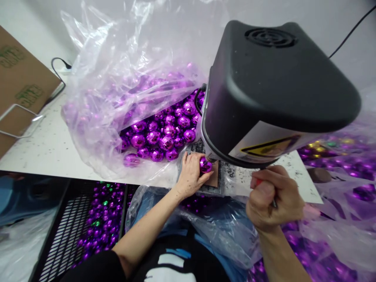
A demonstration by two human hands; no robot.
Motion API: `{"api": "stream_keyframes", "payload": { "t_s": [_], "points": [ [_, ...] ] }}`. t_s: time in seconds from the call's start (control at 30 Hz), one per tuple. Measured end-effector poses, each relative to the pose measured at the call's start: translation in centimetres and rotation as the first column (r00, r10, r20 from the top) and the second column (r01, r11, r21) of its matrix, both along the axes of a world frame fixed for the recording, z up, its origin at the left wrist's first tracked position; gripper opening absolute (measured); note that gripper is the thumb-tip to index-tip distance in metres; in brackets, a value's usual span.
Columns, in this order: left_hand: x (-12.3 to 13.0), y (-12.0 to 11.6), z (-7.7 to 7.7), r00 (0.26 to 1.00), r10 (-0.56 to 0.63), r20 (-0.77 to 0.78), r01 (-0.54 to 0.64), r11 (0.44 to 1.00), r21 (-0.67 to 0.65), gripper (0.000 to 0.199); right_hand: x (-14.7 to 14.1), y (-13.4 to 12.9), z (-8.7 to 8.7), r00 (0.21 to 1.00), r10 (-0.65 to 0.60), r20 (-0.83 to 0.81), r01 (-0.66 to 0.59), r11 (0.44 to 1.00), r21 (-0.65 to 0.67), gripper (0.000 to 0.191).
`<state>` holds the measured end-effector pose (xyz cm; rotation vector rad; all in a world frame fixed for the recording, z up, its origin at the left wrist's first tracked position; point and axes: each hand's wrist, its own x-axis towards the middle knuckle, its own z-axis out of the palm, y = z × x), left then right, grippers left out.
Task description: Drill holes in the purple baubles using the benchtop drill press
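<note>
My left hand (pixel 191 172) is closed around a shiny purple mirror-ball bauble (pixel 206 165), holding it on a brown board (pixel 214 174) on the metal base of a bench machine. The machine's large black housing (pixel 264 78), with a round vent and a warning label, looks like that of a bench drill press and hangs over the bauble. To the right, my right hand (pixel 273 196) is wrapped around a handle (pixel 258 182), of which a red bit and some metal show. Where the handle joins the machine is hidden.
Many purple baubles (pixel 167 143) spill from a clear plastic bag (pixel 96 129) on the white table (pixel 38 145). Below left stands a black crate (pixel 66 235) beside more baubles. A cardboard box (pixel 23 78) is at far left. Bagged baubles (pixel 352 168) fill the right side. Dark flecks dot the table.
</note>
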<state>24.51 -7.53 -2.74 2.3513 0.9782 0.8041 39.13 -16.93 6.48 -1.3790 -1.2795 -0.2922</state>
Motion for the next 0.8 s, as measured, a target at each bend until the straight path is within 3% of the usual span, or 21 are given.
{"api": "stream_keyframes", "payload": {
  "t_s": [0.2,0.43,0.5,0.57,0.63,0.8],
  "points": [
    [0.0,0.1,0.1,1.0,-0.014,0.01,0.014,1.0,-0.021,0.038,0.0,0.3,-0.9,1.0,-0.02,0.011,0.019,0.999,0.043,0.011],
    [0.1,0.0,0.3,1.0,0.008,0.013,-0.008,1.0,-0.001,0.042,0.1,0.7,-3.3,0.997,-0.055,0.046,0.053,0.998,0.04,0.013],
    [0.1,-0.1,0.3,1.0,0.008,0.021,-0.008,1.0,0.002,0.042,0.0,0.9,-3.2,0.997,-0.07,0.039,0.068,0.996,0.064,0.013],
    [0.1,0.0,0.3,1.0,0.0,0.025,0.0,1.0,-0.003,0.042,-0.1,1.1,-1.9,0.995,-0.097,0.007,0.095,0.988,0.12,0.015],
    [0.2,0.1,0.4,1.0,-0.004,0.026,0.005,1.0,-0.007,0.042,-0.2,1.6,0.5,0.992,-0.117,-0.048,0.124,0.98,0.157,0.018],
    [0.0,0.0,0.4,0.998,-0.021,0.061,0.021,1.0,0.01,0.045,-0.3,3.6,7.2,0.957,-0.097,-0.275,0.119,0.991,0.067,0.038]
  ]
}}
